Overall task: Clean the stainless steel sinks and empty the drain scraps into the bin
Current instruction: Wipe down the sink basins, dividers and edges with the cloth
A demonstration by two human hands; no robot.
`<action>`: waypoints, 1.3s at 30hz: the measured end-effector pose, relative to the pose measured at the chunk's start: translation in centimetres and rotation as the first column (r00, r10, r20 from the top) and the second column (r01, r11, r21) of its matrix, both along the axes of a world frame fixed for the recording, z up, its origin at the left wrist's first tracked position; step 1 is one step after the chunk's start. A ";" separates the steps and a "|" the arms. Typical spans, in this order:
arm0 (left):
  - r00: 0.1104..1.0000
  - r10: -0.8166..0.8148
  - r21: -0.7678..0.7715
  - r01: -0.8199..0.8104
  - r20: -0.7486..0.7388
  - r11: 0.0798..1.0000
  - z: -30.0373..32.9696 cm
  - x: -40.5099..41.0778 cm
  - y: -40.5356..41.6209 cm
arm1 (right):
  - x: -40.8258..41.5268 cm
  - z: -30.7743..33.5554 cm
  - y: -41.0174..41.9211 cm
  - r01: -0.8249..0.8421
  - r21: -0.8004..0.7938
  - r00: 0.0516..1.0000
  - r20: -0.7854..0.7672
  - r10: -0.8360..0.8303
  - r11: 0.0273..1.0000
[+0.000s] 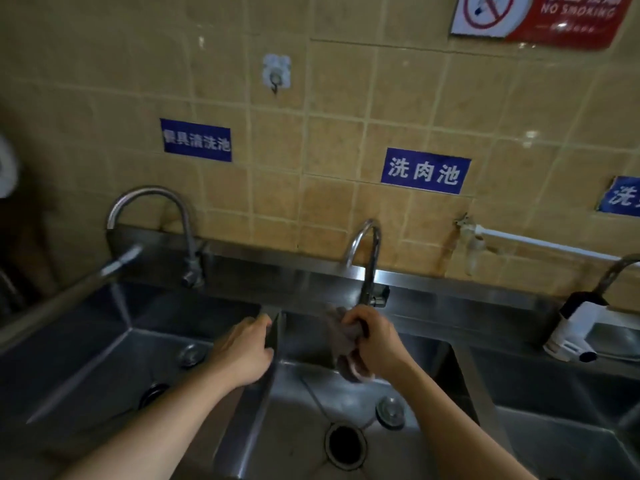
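Note:
Three stainless steel sink basins run along the tiled wall. My left hand [242, 348] rests on the divider [268, 379] between the left basin [104, 358] and the middle basin [304, 403]. My right hand [372, 341] grips a grey-brown cloth [341, 341] over the middle basin, just below the middle tap [369, 258]. The middle drain hole [346, 443] is open and dark, and a round metal strainer plug [390, 410] lies beside it. In the left basin I see a drain [154, 393] and another round plug [189, 355].
Water runs from the left tap [152, 216] into the left basin. A white water-heater tap [578, 327] stands at the right basin [561, 410]. Blue labels and a no-smoking sign [540, 15] hang on the wall, with a hook [276, 72].

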State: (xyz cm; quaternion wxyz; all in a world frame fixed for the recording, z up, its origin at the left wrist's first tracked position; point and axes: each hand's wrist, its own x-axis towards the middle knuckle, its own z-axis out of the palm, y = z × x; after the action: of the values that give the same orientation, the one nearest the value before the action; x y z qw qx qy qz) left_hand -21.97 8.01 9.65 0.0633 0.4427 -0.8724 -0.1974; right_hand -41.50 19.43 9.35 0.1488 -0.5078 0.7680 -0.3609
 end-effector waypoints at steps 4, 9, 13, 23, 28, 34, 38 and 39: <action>0.998 0.030 -0.010 -0.030 -0.047 0.999 1.4 4.1 -3.4 | 3.8 1.9 -4.6 0.006 -0.163 0.987 0.161 0.021 0.987; 0.990 0.060 0.022 -0.058 -0.126 0.998 3.3 10.2 -8.6 | 9.3 4.3 -11.0 0.104 -0.237 0.873 0.487 0.026 0.966; 0.985 0.066 0.022 -0.064 -0.159 0.998 4.3 14.6 -12.7 | 13.3 5.6 -15.6 0.191 -0.280 0.732 0.680 0.053 0.941; 0.969 0.037 0.110 -0.011 -0.244 0.994 4.7 21.0 -18.7 | 20.0 6.7 -21.8 0.164 -0.424 0.261 0.890 0.375 0.891; 0.960 0.016 0.126 0.020 -0.279 0.992 5.0 21.6 -20.4 | 21.0 7.0 -22.8 0.111 -0.523 0.016 0.851 0.525 0.845; 0.935 -0.003 0.135 0.054 -0.355 0.989 6.0 20.1 -21.2 | 21.3 8.4 -22.6 0.089 -0.519 0.001 0.853 0.521 0.850; 0.898 0.025 0.199 0.071 -0.439 0.977 6.9 18.5 -21.4 | 21.0 9.2 -22.4 0.071 -0.509 0.007 0.860 0.510 0.858; 0.881 0.039 0.236 0.083 -0.471 0.968 7.1 18.1 -21.4 | 20.9 9.4 -22.3 0.074 -0.513 0.008 0.858 0.513 0.855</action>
State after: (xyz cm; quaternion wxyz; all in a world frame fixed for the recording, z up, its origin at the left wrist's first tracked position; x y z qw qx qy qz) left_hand -3.84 -13.42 16.72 0.2153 0.3757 -0.8039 -0.4076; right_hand -20.60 -2.89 18.72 0.5766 -0.2529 0.2581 -0.7328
